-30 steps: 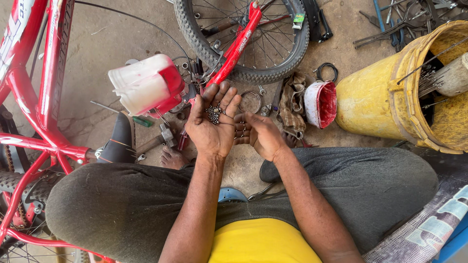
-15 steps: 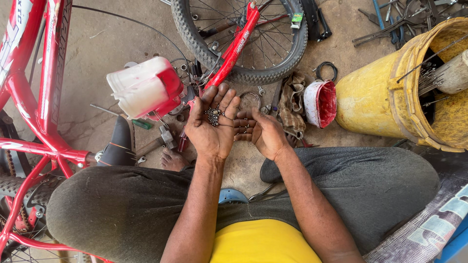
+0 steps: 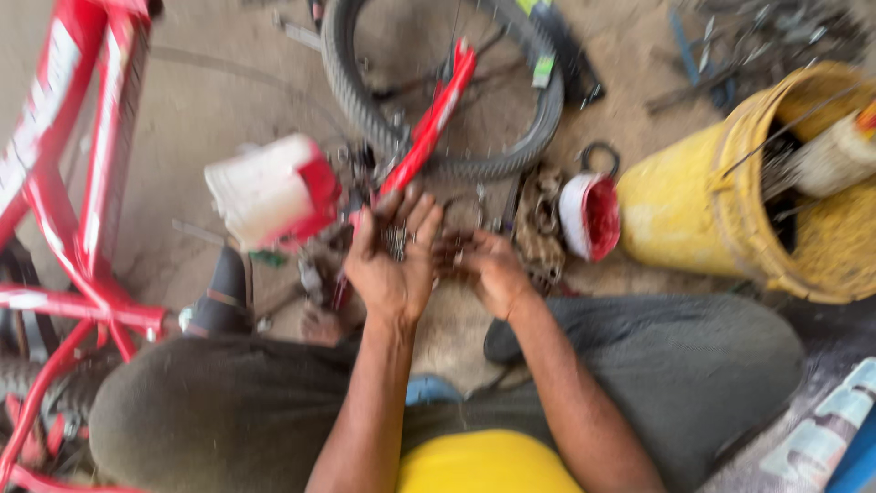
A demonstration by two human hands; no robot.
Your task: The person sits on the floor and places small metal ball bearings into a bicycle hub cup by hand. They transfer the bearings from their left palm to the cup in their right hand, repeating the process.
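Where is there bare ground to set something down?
Bare dirt lies between the red bicycle frame and the wheel, above the white-and-red container. It is crowded around the left hand and right hand, toward the yellow bucket.

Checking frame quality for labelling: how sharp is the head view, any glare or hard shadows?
Head view: motion blur throughout; small parts in the left hand are a dark smear, right hand soft too. Light is flat, no glare, no hard shadows; yellow bucket stays readable.

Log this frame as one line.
left hand: palm up, cupping small metal parts | right hand: beside it, picking | yellow bucket right
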